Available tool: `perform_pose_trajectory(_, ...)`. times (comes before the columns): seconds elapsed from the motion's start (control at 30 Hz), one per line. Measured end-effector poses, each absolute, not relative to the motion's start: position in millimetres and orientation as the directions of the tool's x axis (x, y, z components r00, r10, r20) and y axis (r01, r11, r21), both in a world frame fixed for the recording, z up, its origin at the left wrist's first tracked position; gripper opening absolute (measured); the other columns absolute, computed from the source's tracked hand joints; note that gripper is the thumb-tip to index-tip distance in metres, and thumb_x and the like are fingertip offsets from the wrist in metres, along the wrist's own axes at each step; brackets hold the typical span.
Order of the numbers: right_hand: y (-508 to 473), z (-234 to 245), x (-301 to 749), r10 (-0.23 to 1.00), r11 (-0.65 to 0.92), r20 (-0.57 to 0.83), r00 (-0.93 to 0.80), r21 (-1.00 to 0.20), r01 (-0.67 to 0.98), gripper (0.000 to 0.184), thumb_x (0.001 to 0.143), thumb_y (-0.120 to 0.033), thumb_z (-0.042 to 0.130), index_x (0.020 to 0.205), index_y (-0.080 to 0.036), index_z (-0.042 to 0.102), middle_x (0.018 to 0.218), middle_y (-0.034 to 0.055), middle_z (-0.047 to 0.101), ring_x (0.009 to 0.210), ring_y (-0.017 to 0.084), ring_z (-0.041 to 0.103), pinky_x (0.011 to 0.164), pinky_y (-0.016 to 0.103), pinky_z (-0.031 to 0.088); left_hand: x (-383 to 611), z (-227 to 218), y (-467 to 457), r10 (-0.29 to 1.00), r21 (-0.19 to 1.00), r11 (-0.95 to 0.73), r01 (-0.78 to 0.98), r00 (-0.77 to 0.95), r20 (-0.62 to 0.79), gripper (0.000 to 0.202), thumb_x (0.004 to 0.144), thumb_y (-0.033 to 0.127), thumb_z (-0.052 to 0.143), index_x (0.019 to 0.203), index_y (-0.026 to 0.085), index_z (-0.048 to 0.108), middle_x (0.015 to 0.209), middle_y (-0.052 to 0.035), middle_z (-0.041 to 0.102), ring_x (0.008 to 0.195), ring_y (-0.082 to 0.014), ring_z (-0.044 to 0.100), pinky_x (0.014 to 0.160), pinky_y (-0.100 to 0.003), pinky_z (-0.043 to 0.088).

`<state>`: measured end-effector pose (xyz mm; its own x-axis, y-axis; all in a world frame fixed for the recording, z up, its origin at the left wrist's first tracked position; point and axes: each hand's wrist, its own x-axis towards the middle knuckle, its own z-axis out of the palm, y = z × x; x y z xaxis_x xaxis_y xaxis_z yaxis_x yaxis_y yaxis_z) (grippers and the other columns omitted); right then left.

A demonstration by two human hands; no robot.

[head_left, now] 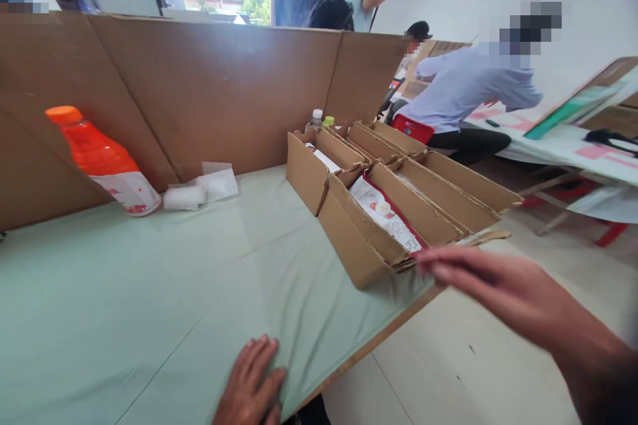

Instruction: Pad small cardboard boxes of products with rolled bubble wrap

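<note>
My left hand (253, 382) lies flat on the pale green cloth (199, 292) near the table's front edge, fingers outstretched and holding nothing. My right hand (498, 289), slightly blurred, reaches toward the near corner of a cardboard box with dividers (349, 239). Its fingers are stretched out and nothing shows in them; whether the fingertips touch the box I cannot tell. Inside the nearest compartment lies a white printed packet with a red edge (386, 209). Another compartment behind it holds something white (323, 158).
An orange bottle with a white label (117, 169) stands at the left beside folded translucent wrap (216, 184). Behind them rises a cardboard screen (224, 86). Small bottles (317, 119) stand behind the box. A person in a light blue shirt (463, 86) sits at another table.
</note>
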<state>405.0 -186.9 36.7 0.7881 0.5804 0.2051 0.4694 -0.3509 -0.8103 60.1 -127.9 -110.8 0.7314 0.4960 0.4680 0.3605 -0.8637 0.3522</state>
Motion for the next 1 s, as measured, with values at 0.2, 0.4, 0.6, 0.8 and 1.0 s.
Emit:
perform_pose_trajectory(0.2,-24,126,453,0.694,-0.448,0.139,0.706,-0.684,0.576,0.052,0.093,-0.035,0.037,0.061,-0.007,0.066,0.092,0.0129,0.077,0.062,0.004,0.071,0.049,0.015,0.033,85,-99,-136,0.496,0.767,-0.635,0.096,0.812,0.309,0.035,0.086,0.041,0.065,0.118,0.028,0.069,0.112,-0.0093,0.076,0.117,-0.0285,0.066,0.109,-0.046,0.047)
perform_pose_trajectory(0.4,-25,158,452,0.808,-0.448,0.087,0.583,-0.551,0.704,0.023,0.082,-0.024,0.061,0.078,-0.006,0.075,0.071,0.0042,0.074,0.044,0.001,0.050,0.051,0.019,0.028,80,-30,-110,0.794,0.971,-0.118,0.210,0.608,-0.035,0.027,0.092,0.036,0.055,0.107,0.022,0.073,0.103,-0.0094,0.074,0.099,-0.0228,0.068,0.090,-0.036,0.053)
perform_pose_trajectory(0.6,-99,171,373,0.935,0.143,0.351,0.045,-0.492,0.859,0.032,0.088,-0.043,0.065,0.113,-0.025,0.071,0.094,0.0056,0.075,0.069,0.017,0.066,0.061,0.030,0.053,120,19,-83,0.829,0.874,0.311,-0.374,0.556,-0.057,0.083,0.071,0.054,0.082,0.143,0.030,0.049,0.148,-0.0125,0.052,0.130,-0.0318,0.053,0.098,-0.042,0.051)
perform_pose_trajectory(0.8,-30,174,356,0.958,0.272,0.219,-0.185,-0.487,0.830,0.027,0.092,-0.042,0.059,0.102,-0.023,0.074,0.097,0.0053,0.076,0.083,0.019,0.069,0.074,0.028,0.053,127,25,-65,0.858,0.685,0.514,-0.517,0.289,-0.426,0.054,0.061,0.049,0.089,0.099,0.016,0.068,0.084,-0.0036,0.069,0.073,-0.0143,0.060,0.068,-0.026,0.049)
perform_pose_trajectory(1.0,112,179,436,0.991,-0.039,0.125,0.046,-0.054,0.998,0.017,0.078,-0.016,0.069,0.089,-0.022,0.081,0.081,0.0051,0.078,0.066,0.018,0.065,0.062,0.027,0.042,78,-9,-55,0.858,0.749,0.503,-0.431,0.148,-0.492,0.059,0.060,0.052,0.089,0.102,0.015,0.067,0.085,-0.0023,0.066,0.074,-0.0135,0.056,0.067,-0.025,0.048)
